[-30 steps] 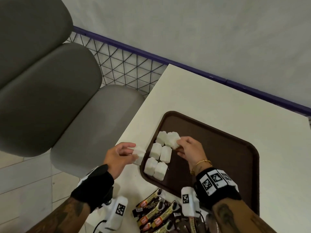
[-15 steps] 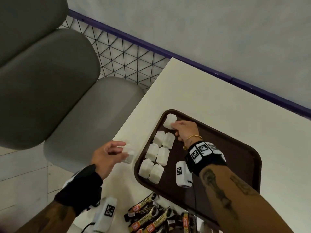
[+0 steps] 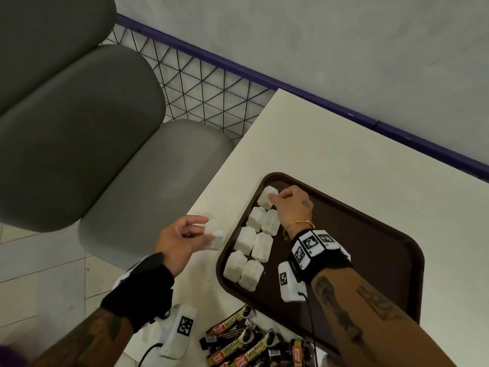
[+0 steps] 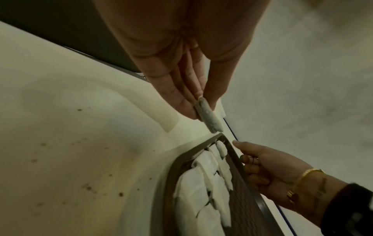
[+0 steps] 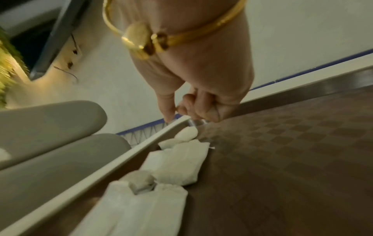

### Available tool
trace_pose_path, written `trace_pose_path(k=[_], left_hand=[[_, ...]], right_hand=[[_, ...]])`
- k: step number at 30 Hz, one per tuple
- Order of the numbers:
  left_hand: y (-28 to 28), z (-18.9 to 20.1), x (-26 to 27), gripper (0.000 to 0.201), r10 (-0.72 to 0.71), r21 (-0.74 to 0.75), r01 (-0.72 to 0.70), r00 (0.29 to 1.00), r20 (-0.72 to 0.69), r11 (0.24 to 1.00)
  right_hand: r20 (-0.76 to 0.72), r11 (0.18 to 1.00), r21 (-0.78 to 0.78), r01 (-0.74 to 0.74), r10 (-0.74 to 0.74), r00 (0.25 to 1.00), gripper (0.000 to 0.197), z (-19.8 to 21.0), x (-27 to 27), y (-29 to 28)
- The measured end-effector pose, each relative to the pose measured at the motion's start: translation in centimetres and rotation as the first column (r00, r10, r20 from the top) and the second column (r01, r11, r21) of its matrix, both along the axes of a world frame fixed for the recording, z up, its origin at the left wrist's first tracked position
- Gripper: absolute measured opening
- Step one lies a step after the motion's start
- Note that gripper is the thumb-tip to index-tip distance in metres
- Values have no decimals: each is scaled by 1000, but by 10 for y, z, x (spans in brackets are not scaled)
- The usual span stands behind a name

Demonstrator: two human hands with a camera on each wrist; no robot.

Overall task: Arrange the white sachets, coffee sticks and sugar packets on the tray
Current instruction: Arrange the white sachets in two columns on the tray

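A brown tray [image 3: 365,250] lies on the white table [image 3: 330,144]. Several white sachets [image 3: 251,247] sit in two columns along its left side. One more white sachet [image 3: 266,198] lies at the far left corner. My right hand [image 3: 272,198] is at that sachet's edge, fingers curled and thumb straight. In the right wrist view the sachet [image 5: 186,133] lies just under my hand [image 5: 181,115], with nothing between the fingers. My left hand [image 3: 209,229] pinches a white sachet [image 3: 215,234] over the table, left of the tray. The left wrist view shows that sachet [image 4: 209,116] edge-on. Coffee sticks [image 3: 238,345] lie near me.
Grey padded seats [image 3: 79,128] stand to the left of the table. A black wire grid [image 3: 206,83] with a purple rail runs along the wall behind. The tray's right half [image 3: 383,234] is bare brown surface.
My right hand carried a sachet from beside the rows to the tray's far left corner and has stayed there. My left hand still holds its sachet beside the tray.
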State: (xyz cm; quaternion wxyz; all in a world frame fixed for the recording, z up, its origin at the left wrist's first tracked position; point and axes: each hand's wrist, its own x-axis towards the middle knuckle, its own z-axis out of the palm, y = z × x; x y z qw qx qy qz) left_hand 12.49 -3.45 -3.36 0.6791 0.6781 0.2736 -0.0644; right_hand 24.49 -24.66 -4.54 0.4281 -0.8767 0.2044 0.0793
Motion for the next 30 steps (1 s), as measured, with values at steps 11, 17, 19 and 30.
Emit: trace_pose_path(k=[11,17,19,30], left_hand=[[-28,13,14,35,-76,-81,77,997,17,994],[-14,12,5,32,-128,-56,127,992,1,990],[0,9,-2,30,-100,-26,99,995,-24,995],[33,3,-28,25,-19,4,19,998,-58,1000]], right_hand=[[-165,745,649,-154,336,927,21,31,-86,17],[-157,849,528,32,61,986,22,20,-68,5],[-123,917,389,93,-49,991,13,17,-51,-7],[-52,973,62,222,-219,974,20,-22,-9,-21]])
